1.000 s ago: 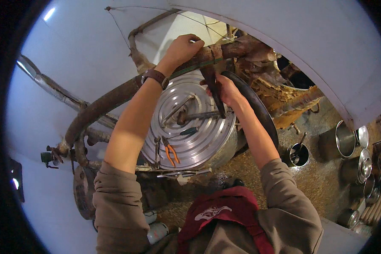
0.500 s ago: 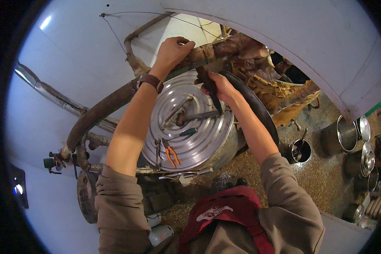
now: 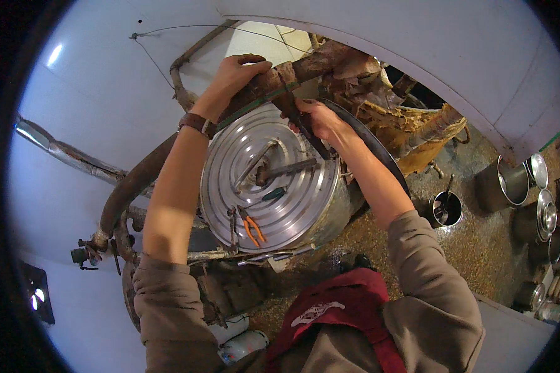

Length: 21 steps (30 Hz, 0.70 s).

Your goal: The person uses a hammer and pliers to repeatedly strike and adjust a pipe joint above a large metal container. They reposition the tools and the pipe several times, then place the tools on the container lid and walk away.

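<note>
My left hand (image 3: 242,73) rests closed over the thick brown overhead pipe (image 3: 146,168), beside a banded section (image 3: 285,76). My right hand (image 3: 314,121) grips a dark tapered bar (image 3: 320,147) hanging below that section. Below them lies a round, ridged steel lid (image 3: 230,180) on a large drum. On it are orange-handled pliers (image 3: 252,229), a second metal tool (image 3: 233,224), a green-handled tool (image 3: 274,194) and a metal bar (image 3: 292,168) near the centre handle (image 3: 255,165). A black rim (image 3: 389,158) curves behind my right arm.
White panels (image 3: 479,56) frame the opening. A crusted yellow vessel (image 3: 417,152) stands right. Several steel pots (image 3: 504,180) and a bucket with a ladle (image 3: 445,211) sit on the speckled floor (image 3: 479,255). A valve (image 3: 79,255) is at left, gas cylinders (image 3: 242,348) below.
The banded pipe section and both hands appear further left in the picture, and the view has shifted slightly. My hands keep their holds on the pipe and dark bar.
</note>
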Motion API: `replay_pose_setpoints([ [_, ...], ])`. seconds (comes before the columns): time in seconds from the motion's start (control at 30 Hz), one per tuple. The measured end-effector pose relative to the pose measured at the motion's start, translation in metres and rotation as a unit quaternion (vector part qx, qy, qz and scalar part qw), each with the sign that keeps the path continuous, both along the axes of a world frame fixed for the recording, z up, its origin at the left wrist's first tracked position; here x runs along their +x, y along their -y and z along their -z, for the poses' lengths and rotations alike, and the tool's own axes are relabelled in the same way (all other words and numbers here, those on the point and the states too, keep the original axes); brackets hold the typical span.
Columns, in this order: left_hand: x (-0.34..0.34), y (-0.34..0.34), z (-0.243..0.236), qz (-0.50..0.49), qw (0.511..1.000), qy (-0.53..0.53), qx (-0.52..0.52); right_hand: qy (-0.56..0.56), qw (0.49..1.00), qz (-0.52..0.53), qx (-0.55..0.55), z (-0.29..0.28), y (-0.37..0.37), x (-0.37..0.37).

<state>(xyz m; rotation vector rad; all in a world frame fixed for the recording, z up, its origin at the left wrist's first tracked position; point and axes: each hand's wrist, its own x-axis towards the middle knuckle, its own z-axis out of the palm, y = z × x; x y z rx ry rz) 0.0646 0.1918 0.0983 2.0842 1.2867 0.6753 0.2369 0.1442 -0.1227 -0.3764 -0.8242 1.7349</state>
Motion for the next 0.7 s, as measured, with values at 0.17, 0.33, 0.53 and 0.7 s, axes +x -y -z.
replay_pose_setpoints([
  [0.17,-0.013,0.041,0.001,-0.015,0.96,-0.082,0.268,0.064,0.977,0.197,0.051,0.015,-0.008,-0.013],
  [0.33,-0.043,0.145,0.053,0.037,0.957,-0.099,0.269,0.116,0.92,0.362,-0.093,0.049,0.019,-0.011],
  [0.53,-0.034,0.184,0.14,-0.048,0.967,0.235,-0.083,0.194,0.926,0.322,-0.041,0.079,0.147,-0.027],
  [0.7,-0.038,0.187,0.132,-0.053,0.953,0.251,-0.161,0.14,0.946,0.293,-0.003,0.049,0.209,-0.043],
])
